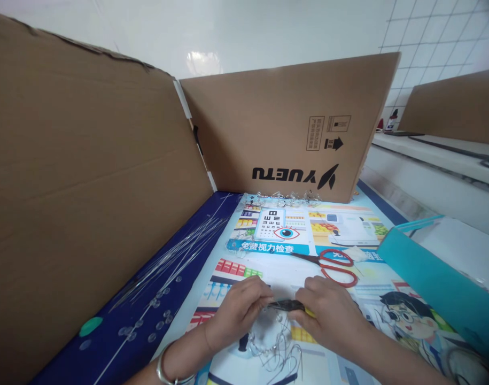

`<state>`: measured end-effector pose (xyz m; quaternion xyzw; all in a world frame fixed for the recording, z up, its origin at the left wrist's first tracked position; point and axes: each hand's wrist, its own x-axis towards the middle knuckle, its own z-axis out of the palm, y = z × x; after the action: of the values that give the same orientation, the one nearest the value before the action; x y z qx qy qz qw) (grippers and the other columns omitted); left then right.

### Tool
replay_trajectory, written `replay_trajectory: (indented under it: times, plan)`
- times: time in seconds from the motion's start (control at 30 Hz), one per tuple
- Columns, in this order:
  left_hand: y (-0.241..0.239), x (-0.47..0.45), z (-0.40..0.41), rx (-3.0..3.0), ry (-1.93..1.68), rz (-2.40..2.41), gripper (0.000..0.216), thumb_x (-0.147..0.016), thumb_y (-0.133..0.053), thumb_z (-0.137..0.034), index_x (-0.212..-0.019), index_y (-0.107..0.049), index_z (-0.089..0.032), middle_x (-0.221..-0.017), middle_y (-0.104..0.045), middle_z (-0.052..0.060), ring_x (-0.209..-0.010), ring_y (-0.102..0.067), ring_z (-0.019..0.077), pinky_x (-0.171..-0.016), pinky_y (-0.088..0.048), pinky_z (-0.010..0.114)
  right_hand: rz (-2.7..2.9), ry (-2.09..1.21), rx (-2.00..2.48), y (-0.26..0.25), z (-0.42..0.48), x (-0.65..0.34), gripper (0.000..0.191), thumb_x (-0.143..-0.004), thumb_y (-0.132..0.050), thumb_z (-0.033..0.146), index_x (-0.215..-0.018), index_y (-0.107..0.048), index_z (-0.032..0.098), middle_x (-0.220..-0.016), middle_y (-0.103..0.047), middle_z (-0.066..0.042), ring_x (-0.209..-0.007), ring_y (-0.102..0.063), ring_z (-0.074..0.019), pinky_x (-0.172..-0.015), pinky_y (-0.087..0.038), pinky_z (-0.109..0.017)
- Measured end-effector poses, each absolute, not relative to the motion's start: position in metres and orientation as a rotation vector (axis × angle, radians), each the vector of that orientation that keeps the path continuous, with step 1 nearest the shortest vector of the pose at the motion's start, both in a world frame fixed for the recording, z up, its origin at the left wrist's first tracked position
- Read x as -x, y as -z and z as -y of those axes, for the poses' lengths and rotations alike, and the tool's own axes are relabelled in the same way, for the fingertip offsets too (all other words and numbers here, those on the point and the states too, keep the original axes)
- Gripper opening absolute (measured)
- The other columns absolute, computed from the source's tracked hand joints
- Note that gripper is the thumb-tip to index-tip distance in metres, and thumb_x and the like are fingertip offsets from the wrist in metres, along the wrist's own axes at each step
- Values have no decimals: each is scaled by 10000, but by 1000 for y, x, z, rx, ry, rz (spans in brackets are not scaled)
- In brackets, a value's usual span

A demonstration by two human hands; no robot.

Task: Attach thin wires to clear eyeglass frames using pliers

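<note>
My right hand (322, 305) is closed round a pair of pliers (286, 305) with dark jaws and a bit of yellow handle showing. The jaws point left and meet the fingers of my left hand (244, 302). That hand is pinched on a thin wire at the plier tips; the wire itself is mostly hidden. Below both hands lies a ring of bent silver wire with clear beads (270, 342), its loose ends curling toward the front. Just beyond my right hand, scissors with red handles (338, 267) rest on the printed sheet (276, 278).
Straight wires (172, 254) and several clear beads (160, 299) lie on the blue strip at left, near a green disc (91, 326). Cardboard panels (236, 133) stand at the left and back. More beaded wire (284, 199) lines the back panel. A teal box (440, 278) is at right.
</note>
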<state>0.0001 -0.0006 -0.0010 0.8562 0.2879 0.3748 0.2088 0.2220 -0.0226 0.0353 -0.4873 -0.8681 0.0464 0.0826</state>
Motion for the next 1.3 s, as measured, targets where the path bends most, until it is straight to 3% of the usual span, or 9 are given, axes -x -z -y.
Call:
replay_trajectory:
  times: [0.57,1.03,1.3]
  plan:
    - [-2,3,1,-2259,-1221,-637,98,-902,-455,-154,-850,-537,-162,-719,-562,41,-683,-492,145,-638,-389,265,2503,-44,1355,-41,25,-225,124,-809,-565,333,-781,-575,213,-798,-537,-38,-777,-456,-207,-667,-304,-313]
    - [-3,2,4,-2363,-1190,-641,76,-884,-467,-131,-886,-534,-168,-715,-562,41,-677,-498,150,-624,-383,265,2497,119,1306,-49,32,-220,133,-750,-642,333,-730,-571,223,-760,-541,-29,-747,-444,-204,-676,-285,-320]
    - [-1,1,6,-2462,-1130,-736,83,-864,-475,-107,-877,-534,-164,-682,-554,34,-644,-485,149,-602,-363,263,2540,48,1355,-49,36,-216,110,-770,-626,328,-747,-573,234,-776,-552,-23,-757,-451,-206,-668,-273,-321]
